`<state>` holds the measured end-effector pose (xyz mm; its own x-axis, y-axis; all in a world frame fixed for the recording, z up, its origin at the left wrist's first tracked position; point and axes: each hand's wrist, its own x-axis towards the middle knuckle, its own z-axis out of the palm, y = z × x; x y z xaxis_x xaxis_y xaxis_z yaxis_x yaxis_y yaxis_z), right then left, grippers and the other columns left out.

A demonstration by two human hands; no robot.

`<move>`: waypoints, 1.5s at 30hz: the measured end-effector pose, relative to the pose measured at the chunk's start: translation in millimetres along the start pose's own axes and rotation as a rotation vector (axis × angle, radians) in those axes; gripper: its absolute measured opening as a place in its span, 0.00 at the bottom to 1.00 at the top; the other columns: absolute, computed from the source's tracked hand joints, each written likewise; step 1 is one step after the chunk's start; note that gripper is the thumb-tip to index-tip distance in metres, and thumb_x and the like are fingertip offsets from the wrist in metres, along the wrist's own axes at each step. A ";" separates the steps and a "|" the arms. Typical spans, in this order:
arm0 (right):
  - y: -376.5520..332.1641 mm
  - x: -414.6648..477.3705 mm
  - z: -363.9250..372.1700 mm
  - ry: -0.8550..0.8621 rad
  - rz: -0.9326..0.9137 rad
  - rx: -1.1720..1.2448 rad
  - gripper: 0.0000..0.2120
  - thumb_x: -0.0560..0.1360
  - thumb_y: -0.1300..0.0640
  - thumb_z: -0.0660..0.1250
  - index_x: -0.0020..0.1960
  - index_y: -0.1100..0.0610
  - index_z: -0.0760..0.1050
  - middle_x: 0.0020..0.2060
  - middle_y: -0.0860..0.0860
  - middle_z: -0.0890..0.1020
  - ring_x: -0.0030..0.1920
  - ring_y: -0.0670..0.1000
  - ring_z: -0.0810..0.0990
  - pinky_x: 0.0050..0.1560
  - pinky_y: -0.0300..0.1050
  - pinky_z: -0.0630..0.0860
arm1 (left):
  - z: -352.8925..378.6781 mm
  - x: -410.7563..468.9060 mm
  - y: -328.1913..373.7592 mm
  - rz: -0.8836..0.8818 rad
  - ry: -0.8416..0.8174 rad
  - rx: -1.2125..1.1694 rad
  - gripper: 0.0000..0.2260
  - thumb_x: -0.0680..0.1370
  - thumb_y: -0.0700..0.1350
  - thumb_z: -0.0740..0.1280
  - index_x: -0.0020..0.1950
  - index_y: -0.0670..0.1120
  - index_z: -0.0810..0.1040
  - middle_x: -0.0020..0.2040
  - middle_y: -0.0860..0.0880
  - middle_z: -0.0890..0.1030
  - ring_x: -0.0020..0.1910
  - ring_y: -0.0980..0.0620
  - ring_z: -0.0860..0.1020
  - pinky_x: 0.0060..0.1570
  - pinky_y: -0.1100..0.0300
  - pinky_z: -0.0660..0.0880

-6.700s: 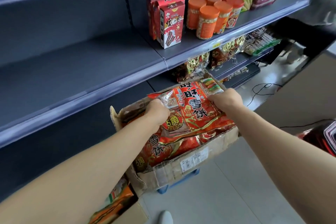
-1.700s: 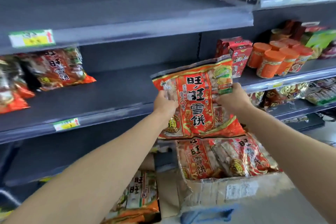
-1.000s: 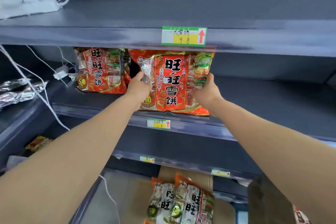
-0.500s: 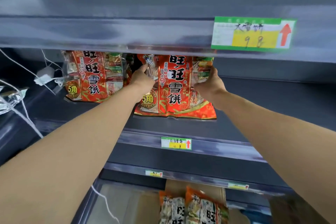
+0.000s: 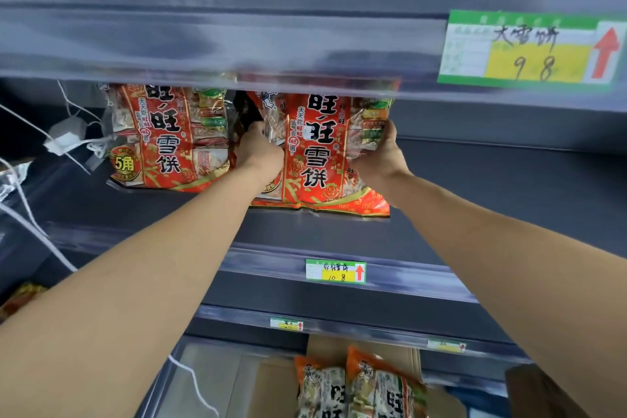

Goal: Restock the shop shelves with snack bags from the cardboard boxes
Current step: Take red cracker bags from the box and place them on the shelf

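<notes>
Head view
Left hand [image 5: 259, 151]: gripped the left edge of the red rice-cracker bag [image 5: 320, 153].
Right hand [image 5: 381, 154]: clasped the bag's right edge.
Bag held: stood leaning back, bottom seam on the grey shelf [image 5: 475, 200].
Neighbour: a second red bag [image 5: 169, 137] just to its left.
Shelf edge: price tag [image 5: 336, 271] below.
Bottom: orange-topped bags [image 5: 359, 387] on cardboard.

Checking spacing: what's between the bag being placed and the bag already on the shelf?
In the head view, only the left hand and a dark gap separate the held bag from the shelved bag.
</notes>
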<state>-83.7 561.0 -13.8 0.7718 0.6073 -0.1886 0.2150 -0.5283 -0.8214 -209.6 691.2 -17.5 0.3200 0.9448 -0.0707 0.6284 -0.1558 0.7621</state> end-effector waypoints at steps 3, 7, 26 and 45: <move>5.1 -2.6 -5.4 0.006 -0.014 0.012 0.37 0.73 0.64 0.62 0.75 0.48 0.48 0.66 0.54 0.73 0.58 0.57 0.77 0.43 0.47 0.77 | -1.6 -7.7 -0.1 0.006 -0.005 0.026 0.28 0.75 0.33 0.62 0.74 0.46 0.62 0.70 0.44 0.70 0.66 0.42 0.71 0.63 0.50 0.73; 9.1 -21.6 -20.7 0.022 -0.029 -0.027 0.36 0.74 0.66 0.62 0.77 0.52 0.49 0.72 0.55 0.65 0.63 0.59 0.74 0.54 0.48 0.76 | -6.5 -29.8 7.0 -0.017 0.066 0.073 0.28 0.76 0.35 0.64 0.75 0.44 0.59 0.74 0.43 0.63 0.72 0.41 0.64 0.69 0.47 0.67; 185.4 -228.3 -311.2 0.189 0.177 -0.468 0.19 0.77 0.59 0.64 0.67 0.60 0.71 0.64 0.56 0.76 0.65 0.57 0.73 0.62 0.44 0.67 | 154.8 -352.1 164.3 0.548 -0.870 0.050 0.14 0.79 0.37 0.61 0.64 0.42 0.73 0.60 0.46 0.76 0.58 0.48 0.75 0.52 0.61 0.70; 468.4 -304.8 -493.1 -0.121 0.656 -0.595 0.23 0.79 0.52 0.63 0.70 0.64 0.68 0.66 0.58 0.74 0.65 0.58 0.73 0.63 0.47 0.71 | 392.7 -584.7 178.1 -0.067 -1.141 0.326 0.26 0.78 0.43 0.66 0.73 0.37 0.62 0.51 0.40 0.77 0.43 0.48 0.76 0.41 0.58 0.74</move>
<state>76.9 -164.2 -75.6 0.7874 0.1149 -0.6056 0.0535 -0.9915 -0.1187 -6.2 -2.3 -93.1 0.6226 0.1772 -0.7622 0.7659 -0.3381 0.5469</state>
